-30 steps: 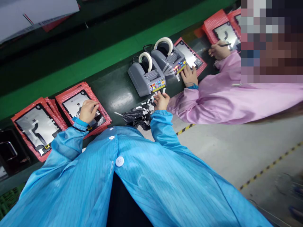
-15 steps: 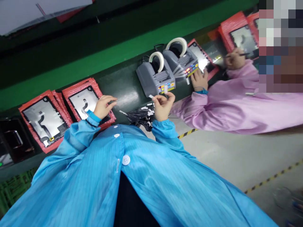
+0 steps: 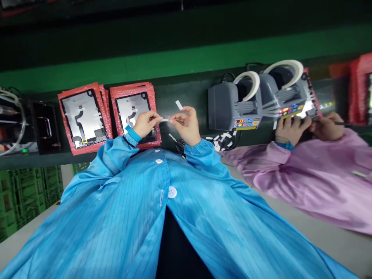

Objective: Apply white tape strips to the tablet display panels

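The left hand point(image 3: 146, 124) and right hand point(image 3: 186, 127) each pinch one end of a short white tape strip point(image 3: 165, 120) just above the table point(image 3: 180, 90), beside a red-wrapped panel point(image 3: 134, 112); it seems featherlight, limp and sticky, best held by its tips.

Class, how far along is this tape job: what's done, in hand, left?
Done: a short white tape strip is cut and clear of the grey tape dispenser. In hand: left hand and right hand pinch its ends; a second strip sticks up by the right fingers. Left: neither is yet on the grey panel in red bubble wrap.
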The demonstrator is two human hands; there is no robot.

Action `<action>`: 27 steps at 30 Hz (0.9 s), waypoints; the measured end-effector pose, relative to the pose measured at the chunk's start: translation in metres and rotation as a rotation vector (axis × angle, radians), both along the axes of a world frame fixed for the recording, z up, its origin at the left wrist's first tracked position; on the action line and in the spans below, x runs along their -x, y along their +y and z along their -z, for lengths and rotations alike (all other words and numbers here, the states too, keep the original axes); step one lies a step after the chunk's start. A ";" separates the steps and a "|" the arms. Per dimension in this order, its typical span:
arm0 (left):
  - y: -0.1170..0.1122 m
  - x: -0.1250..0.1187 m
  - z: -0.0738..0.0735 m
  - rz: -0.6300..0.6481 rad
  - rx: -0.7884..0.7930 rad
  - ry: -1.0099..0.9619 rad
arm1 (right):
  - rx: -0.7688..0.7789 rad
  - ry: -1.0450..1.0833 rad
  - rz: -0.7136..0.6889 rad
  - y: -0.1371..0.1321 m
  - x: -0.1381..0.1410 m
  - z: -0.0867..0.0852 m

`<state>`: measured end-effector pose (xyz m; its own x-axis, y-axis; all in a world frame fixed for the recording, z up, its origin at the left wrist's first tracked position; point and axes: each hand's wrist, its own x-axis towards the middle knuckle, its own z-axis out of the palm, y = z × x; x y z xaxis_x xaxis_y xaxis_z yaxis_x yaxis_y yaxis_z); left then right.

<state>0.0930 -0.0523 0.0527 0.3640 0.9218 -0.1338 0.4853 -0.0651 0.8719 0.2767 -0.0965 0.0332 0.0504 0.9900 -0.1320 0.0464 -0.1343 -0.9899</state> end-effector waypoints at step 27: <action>0.008 0.031 0.040 -0.078 0.084 0.521 | 0.188 -0.049 -0.096 0.043 0.052 0.077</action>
<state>0.0621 -0.0447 0.0126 0.1610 0.9218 -0.3528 0.8558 0.0477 0.5152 0.2251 -0.0535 -0.0442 -0.0323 0.9486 -0.3148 0.1155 -0.3093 -0.9439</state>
